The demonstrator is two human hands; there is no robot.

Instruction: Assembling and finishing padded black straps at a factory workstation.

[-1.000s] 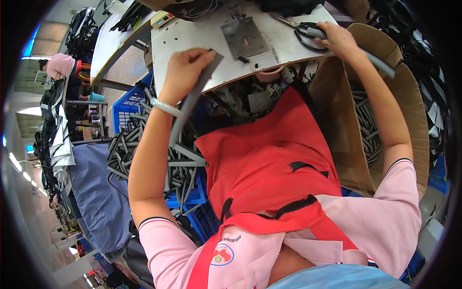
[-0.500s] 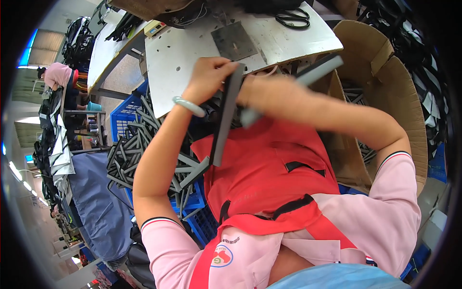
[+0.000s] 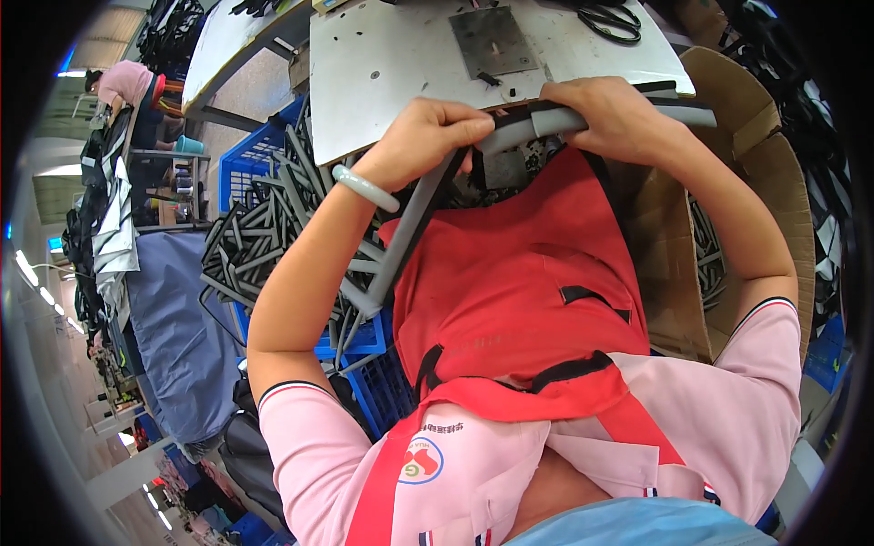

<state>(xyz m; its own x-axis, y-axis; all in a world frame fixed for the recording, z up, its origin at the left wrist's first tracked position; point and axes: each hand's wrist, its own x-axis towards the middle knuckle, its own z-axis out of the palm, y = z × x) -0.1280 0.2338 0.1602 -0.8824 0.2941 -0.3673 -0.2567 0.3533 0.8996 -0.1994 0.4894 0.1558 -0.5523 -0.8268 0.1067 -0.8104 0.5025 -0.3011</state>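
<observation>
My left hand (image 3: 428, 136) and my right hand (image 3: 605, 114) both grip one long grey strap (image 3: 401, 237) at the near edge of the white work table (image 3: 401, 64). The strap bends between the hands. One end runs right past my right hand, the other hangs down to the left toward the blue crate. A pale bangle (image 3: 364, 187) sits on my left wrist. A grey metal plate (image 3: 492, 41) lies on the table just beyond my hands.
A blue crate (image 3: 364, 341) at my left holds several grey straps (image 3: 264, 237). An open cardboard box (image 3: 765, 182) with more straps stands at my right. Black scissors (image 3: 610, 20) lie at the table's far side. Another person (image 3: 123, 82) sits far left.
My right hand left the scissors, swung a grey strap across, and now meets my left hand at the table edge. My left hand rose from the crate side with its strap.
</observation>
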